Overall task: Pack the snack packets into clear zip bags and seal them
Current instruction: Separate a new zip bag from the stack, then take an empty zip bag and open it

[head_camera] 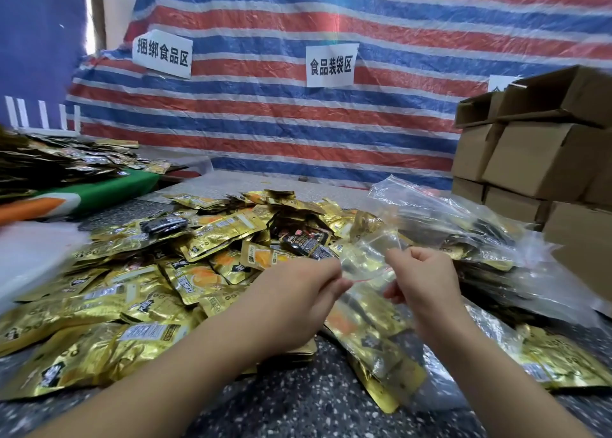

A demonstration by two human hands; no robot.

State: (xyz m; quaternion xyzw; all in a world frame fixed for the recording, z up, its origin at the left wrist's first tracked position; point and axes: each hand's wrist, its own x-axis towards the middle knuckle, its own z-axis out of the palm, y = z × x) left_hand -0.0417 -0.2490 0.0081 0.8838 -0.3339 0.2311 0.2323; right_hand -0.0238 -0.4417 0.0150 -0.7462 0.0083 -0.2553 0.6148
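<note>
Left hand (298,292): I see it pinching the near-left edge of the clear zip bag (367,265), fingers curled; I judge it holds one lip of the mouth so the other can be drawn away.
Right hand (420,278): it pinches the opposite edge of the same bag, thumb and fingers closed on the film; the two hands stand near each other with the bag stretched between them.
Zip bag: held above the surface, mouth toward me, red seal line visible between the hands; whether it is open or sealed I cannot tell; contents not discernible.
Snack packets (159,288): gold foil packets heaped loose on the speckled surface (298,404), left of and beyond the hands, within easy reach for loading.
Filled bags (496,239): clear bags with packets inside lie stacked to the right; I judge this the outgoing side.
Cardboard boxes (536,159): stacked at far right against the striped tarpaulin (298,123).
Step in hand: likely opening the bag for filling.
</note>
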